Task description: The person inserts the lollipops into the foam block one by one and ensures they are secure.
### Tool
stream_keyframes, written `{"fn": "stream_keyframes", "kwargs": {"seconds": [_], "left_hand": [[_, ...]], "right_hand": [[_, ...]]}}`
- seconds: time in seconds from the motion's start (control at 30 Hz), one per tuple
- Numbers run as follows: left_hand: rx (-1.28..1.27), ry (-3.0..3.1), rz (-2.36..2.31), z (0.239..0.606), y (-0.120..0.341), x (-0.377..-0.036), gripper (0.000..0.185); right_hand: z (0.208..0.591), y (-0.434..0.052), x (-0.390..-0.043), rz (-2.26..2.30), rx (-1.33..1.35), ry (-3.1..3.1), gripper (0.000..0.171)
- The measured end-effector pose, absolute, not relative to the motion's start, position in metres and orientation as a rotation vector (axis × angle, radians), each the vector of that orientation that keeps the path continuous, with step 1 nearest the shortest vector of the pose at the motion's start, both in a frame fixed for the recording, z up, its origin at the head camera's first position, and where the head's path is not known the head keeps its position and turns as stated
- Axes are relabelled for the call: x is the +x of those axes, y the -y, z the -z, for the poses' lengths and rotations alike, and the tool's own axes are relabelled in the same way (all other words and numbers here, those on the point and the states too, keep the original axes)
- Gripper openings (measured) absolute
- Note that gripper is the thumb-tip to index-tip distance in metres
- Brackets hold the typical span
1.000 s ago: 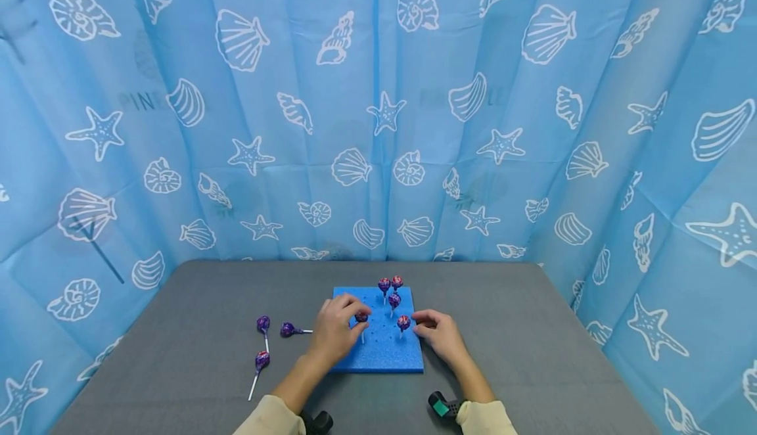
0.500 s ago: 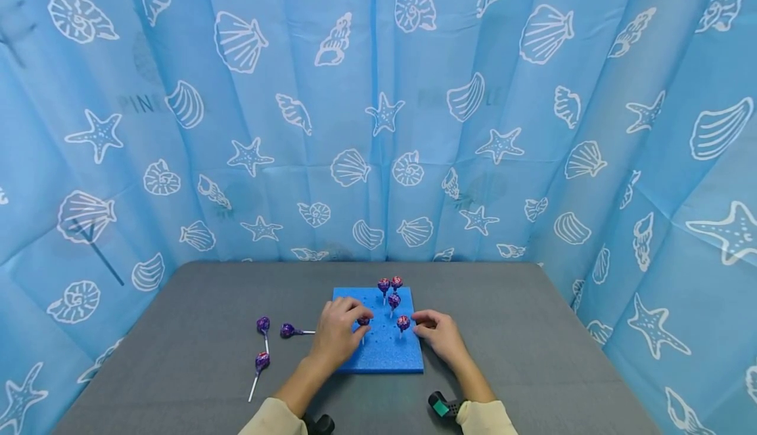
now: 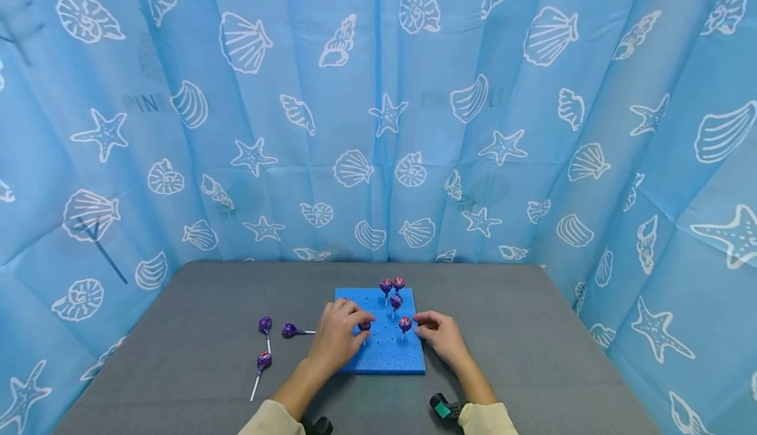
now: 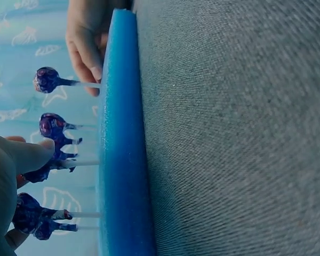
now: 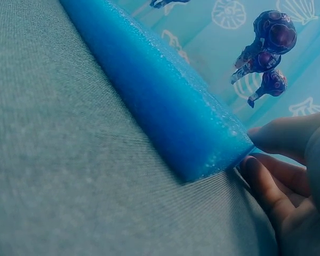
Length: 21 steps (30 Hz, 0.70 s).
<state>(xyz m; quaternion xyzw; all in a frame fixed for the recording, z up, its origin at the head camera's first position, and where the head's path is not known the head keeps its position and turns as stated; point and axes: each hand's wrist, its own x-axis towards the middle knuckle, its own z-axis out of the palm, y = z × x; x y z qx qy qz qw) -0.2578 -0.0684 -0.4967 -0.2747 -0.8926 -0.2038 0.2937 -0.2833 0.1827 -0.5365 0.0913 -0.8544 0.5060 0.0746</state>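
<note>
Left hand (image 3: 337,338) has a fingertip grip on a purple lollipop (image 3: 364,325), stick entering the blue foam block (image 3: 384,353) at mid-left. Versus a second ago the candy head sits lower and closer to the foam, so my read is the stick is being pushed into its hole, nearly seated. Left wrist view shows the stick (image 4: 82,162) meeting the foam face, thumb and finger pinched on the wrapper.

Right hand (image 3: 440,336) rests at the block's right edge, fingers loosely curled against it, holding nothing; looks like bracing. It hasn't moved.

Four other lollipops stand in the foam. Three more lie on the grey table (image 3: 177,356) left of the block, e.g. (image 3: 289,330).
</note>
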Motion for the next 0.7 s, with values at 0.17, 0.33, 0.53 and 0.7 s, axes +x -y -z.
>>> {"fn": "stream_keyframes", "kwargs": {"seconds": [0.17, 0.33, 0.53, 0.7], "left_hand": [[-0.725, 2.386, 0.549, 0.497, 0.068, -0.256, 0.04], [-0.704, 2.388, 0.553, 0.5, 0.07, -0.256, 0.05], [-0.703, 2.356, 0.621, 0.498, 0.078, -0.254, 0.053], [-0.67, 2.294, 0.692, 0.495, 0.088, -0.25, 0.049]], "right_hand": [[0.537, -0.184, -0.283, -1.527, 0.279, 2.563, 0.018], [0.538, -0.184, -0.283, -1.518, 0.276, 2.562, 0.019], [0.537, -0.183, -0.283, -1.521, 0.262, 2.566, 0.018], [0.536, -0.182, -0.283, -1.534, 0.265, 2.554, 0.018]]}}
